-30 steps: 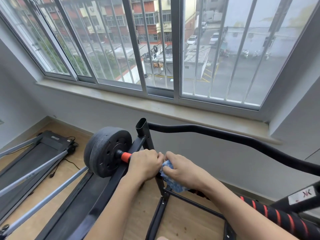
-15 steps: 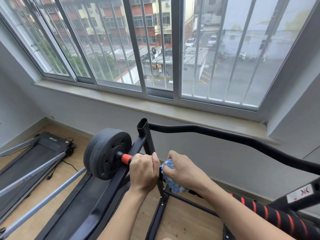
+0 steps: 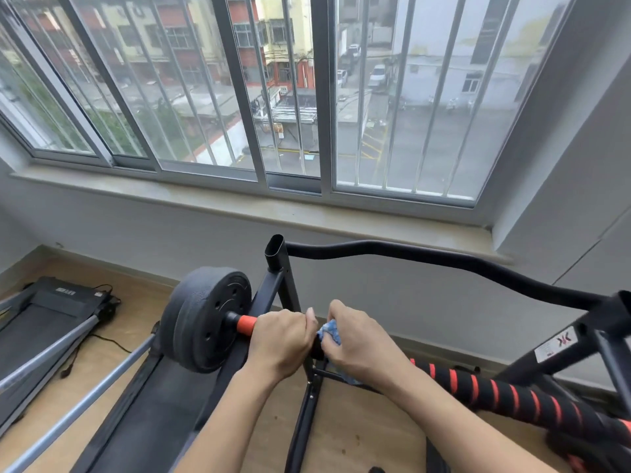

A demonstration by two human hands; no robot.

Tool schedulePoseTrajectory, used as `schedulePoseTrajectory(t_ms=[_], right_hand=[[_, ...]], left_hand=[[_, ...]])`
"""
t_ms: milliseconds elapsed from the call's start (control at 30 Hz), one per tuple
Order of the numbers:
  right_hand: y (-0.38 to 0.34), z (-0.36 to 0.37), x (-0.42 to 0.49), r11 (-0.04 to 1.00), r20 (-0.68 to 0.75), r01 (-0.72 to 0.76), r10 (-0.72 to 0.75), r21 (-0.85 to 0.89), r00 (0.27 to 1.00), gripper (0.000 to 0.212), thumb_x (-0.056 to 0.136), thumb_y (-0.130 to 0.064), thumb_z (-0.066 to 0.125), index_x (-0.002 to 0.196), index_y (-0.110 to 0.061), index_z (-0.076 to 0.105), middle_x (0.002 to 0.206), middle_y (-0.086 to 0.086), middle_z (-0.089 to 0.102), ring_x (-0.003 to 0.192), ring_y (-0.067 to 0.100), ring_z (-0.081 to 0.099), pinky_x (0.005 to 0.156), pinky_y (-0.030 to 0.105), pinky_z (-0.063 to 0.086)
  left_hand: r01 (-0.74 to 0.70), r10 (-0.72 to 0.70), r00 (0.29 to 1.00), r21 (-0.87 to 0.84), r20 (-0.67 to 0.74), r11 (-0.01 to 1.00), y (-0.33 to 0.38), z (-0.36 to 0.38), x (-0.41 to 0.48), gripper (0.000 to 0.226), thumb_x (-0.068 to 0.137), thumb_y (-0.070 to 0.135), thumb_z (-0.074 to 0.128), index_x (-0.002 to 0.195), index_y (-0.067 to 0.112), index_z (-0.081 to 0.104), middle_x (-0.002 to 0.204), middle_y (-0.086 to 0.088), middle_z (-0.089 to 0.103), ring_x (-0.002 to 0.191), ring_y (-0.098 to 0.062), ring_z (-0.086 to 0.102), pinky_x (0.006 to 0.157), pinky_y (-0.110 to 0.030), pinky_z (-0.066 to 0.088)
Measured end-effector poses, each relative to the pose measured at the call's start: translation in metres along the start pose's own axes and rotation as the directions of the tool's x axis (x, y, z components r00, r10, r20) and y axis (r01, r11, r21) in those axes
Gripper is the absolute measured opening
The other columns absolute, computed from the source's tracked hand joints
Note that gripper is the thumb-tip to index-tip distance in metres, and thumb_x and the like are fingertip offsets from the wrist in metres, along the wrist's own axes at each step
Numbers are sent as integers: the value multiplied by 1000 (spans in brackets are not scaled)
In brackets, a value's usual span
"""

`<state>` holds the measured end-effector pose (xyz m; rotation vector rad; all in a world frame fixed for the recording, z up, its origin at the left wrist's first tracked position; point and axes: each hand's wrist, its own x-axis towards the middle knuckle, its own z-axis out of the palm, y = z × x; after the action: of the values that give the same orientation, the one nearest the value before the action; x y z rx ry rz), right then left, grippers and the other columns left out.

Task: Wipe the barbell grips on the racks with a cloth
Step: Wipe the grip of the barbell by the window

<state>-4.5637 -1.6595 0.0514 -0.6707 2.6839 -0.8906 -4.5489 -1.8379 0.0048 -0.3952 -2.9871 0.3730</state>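
A barbell lies across a black rack (image 3: 288, 278), with a black weight plate (image 3: 205, 319) on its left end and an orange collar (image 3: 246, 325) beside the plate. Its grip (image 3: 495, 392) is black with orange spiral stripes and runs off to the lower right. My left hand (image 3: 281, 339) grips the bar just right of the orange collar. My right hand (image 3: 362, 343) holds a blue and white cloth (image 3: 330, 331) wrapped against the bar, right next to my left hand. The bar between my hands is mostly hidden.
A curved black bar (image 3: 426, 264) of the rack arcs behind my hands. A folded treadmill (image 3: 51, 312) lies on the wooden floor at left, with grey rails (image 3: 68, 414) slanting across the lower left. A window sill (image 3: 273, 213) and barred window fill the wall ahead.
My left hand has turned on the bar so its thumb now points up beside the cloth. My right hand with the cloth has stayed at about the same spot on the bar.
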Motion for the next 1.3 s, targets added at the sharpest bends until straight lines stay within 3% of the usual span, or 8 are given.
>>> schedulePoseTrajectory(t_ms=[267,433,533,667,733,1033,1167,1300], right_hand=[[-10,11,-6,995,-71,-97,96,-18,993,20,94,-33,51,88,-17,40,76,-3,54,70,23,52,60,36,37],[-10,14,-18,999,-73,-20,18,-28,997,19,92,-31,51,89,-15,42,79,2,58,76,23,54,68,39,46],[-12,19,-17,998,-83,-4,-1,-58,997,21,93,-31,50,84,-18,36,77,0,54,75,24,50,66,38,42],[-15,19,-14,996,-52,-62,58,-67,997,25,93,-32,48,78,-24,29,74,-3,51,68,21,47,59,34,36],[-16,14,-12,992,-15,-124,124,-2,992,22,94,-31,49,79,-23,34,74,-4,53,66,19,49,55,31,36],[-15,3,-22,987,83,-152,146,60,986,18,88,-38,55,83,-21,49,79,-3,63,70,16,58,61,36,51],[-19,15,-25,987,8,-155,155,41,988,18,90,-34,52,88,-16,48,80,2,63,74,24,62,65,40,51],[-14,17,-19,978,8,-194,194,77,981,19,90,-35,53,86,-17,49,80,0,64,75,21,61,63,36,48]], left_hand=[[196,-210,963,-91,-172,976,21,11,-19,55,112,15,28,70,12,64,59,-9,52,53,-33,47,61,-44,29],[-28,28,1000,17,0,999,7,-18,-15,7,89,13,69,92,8,73,64,-8,61,53,-34,61,47,-33,31],[-90,90,994,5,57,996,1,-9,-7,22,102,19,46,95,14,67,74,-4,66,65,-33,65,49,-32,38],[102,-123,981,-139,-151,985,12,4,-15,73,111,27,16,58,17,66,47,-4,55,39,-30,52,44,-31,28],[174,-222,951,-220,-216,960,19,-2,-21,72,111,31,19,51,19,56,46,-4,55,39,-29,51,48,-33,32],[133,-117,990,-264,73,955,5,-20,-14,42,108,35,34,91,19,69,92,-5,72,88,-33,69,73,-38,50],[22,-25,999,-98,-27,995,10,-10,-32,24,92,14,55,70,15,67,55,-3,56,44,-30,55,41,-28,35],[2,-11,984,-49,-178,999,11,-2,-35,23,89,11,67,68,16,64,50,-1,51,39,-29,50,43,-27,21]])
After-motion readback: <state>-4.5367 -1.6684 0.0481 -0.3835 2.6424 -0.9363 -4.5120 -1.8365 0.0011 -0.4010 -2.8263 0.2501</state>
